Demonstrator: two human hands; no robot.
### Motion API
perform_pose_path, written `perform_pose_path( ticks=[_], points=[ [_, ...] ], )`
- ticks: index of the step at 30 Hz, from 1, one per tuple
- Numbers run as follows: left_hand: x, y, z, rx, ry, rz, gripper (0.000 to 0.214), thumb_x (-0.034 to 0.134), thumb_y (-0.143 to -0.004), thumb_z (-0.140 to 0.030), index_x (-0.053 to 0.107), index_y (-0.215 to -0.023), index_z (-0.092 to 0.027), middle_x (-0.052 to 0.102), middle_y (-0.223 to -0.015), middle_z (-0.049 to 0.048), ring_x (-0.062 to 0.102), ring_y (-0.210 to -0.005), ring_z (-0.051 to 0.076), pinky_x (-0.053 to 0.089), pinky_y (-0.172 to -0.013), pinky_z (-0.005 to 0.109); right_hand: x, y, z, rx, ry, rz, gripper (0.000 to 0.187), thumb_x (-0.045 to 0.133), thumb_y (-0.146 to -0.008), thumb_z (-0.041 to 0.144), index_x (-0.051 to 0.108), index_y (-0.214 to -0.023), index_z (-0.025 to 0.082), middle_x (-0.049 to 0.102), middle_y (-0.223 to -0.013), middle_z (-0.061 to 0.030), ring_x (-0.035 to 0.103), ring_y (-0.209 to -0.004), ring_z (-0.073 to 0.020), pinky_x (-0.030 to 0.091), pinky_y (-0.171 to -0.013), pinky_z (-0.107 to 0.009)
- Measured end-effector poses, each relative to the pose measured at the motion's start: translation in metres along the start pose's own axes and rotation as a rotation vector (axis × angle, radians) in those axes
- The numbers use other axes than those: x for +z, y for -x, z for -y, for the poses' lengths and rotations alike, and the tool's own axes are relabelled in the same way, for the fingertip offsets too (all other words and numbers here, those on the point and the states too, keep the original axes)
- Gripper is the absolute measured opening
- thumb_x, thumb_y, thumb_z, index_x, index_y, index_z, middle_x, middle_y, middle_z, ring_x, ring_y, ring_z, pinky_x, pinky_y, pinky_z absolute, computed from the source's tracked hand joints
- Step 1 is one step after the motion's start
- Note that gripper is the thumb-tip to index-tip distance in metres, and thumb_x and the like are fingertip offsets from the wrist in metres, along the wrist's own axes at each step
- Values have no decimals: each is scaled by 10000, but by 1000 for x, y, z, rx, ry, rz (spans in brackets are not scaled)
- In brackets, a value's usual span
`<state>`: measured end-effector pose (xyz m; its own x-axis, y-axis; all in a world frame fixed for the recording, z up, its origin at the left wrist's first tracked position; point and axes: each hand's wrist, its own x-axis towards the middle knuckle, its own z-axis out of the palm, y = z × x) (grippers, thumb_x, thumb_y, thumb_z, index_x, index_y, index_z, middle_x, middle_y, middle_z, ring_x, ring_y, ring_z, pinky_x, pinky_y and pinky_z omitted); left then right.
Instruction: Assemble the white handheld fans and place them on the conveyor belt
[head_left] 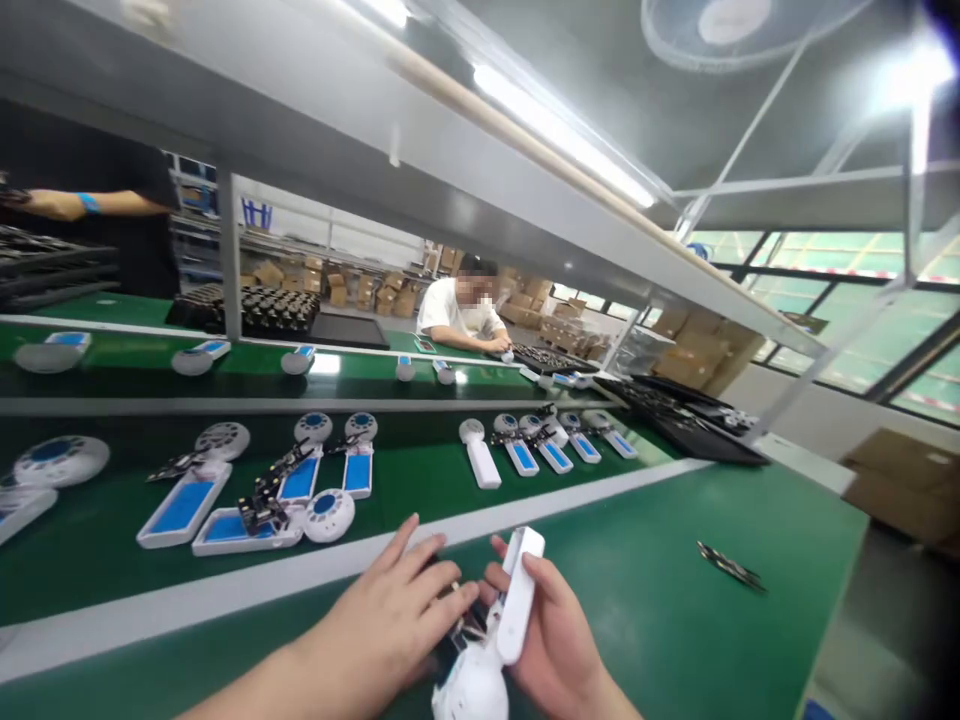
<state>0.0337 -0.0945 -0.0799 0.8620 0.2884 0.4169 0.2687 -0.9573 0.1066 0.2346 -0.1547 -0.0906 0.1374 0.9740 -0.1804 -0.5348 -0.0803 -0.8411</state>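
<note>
A white plastic handheld device is gripped in the right hand, with the fingers closed around its long, flat handle and its rounded head hanging below. The half-curled left hand is held against the device's neck, with its fingertips placed beside a small dark component; whether that component is gripped cannot be told.

Both hands are held over the near part of a green-topped workbench. A slim black circuit strip is lying on this workbench, to the right of the hands. Beyond the workbench, a green shelf is laid with white-and-blue handle pieces, round white heads with blue centres and dark circuit strips. Farther beyond the workbench, a co-worker in a white T-shirt is seen leaning over a bench, and a forearm with a blue wristband is visible at far left. Brown cardboard boxes are stacked in the background.
</note>
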Motion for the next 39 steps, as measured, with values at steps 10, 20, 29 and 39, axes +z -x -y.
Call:
perform_pose_path(
  ticks=[10,20,29,39],
  points=[
    [-7,-6,3,37,-258,18,295,464,-912,-91,665,-1087,-218,651,-887,74,602,-870,243,429,-998,558,-17,-11,-8,32,-15,-34,362,704,-665,313,626,-998,193,688,-857,-27,636,-779,-199,507,-719,-316],
    [-26,-5,-4,222,-58,-15,188,492,-975,-228,677,-951,-206,667,-785,23,600,-908,208,263,-1154,540,-15,-11,-8,210,237,62,554,618,-733,298,557,-1260,138,708,-833,-79,659,-733,-245,519,-669,-385],
    [-8,-10,-11,-387,103,-203,221,513,-901,-245,649,-741,-178,607,-695,50,539,-736,234,444,-789,459,-27,22,-3,-409,820,186,536,630,-821,525,540,-1273,251,543,-1204,-103,604,-938,-241,533,-763,-343],
    [-10,-22,-33,-1109,1234,-183,323,535,-847,-512,586,-867,-194,637,-843,25,602,-813,220,463,-715,312,22,32,-47,-162,1035,-80,910,828,-453,145,408,-1257,217,523,-1265,-143,577,-1112,-334,472,-960,-435]
  ],
)
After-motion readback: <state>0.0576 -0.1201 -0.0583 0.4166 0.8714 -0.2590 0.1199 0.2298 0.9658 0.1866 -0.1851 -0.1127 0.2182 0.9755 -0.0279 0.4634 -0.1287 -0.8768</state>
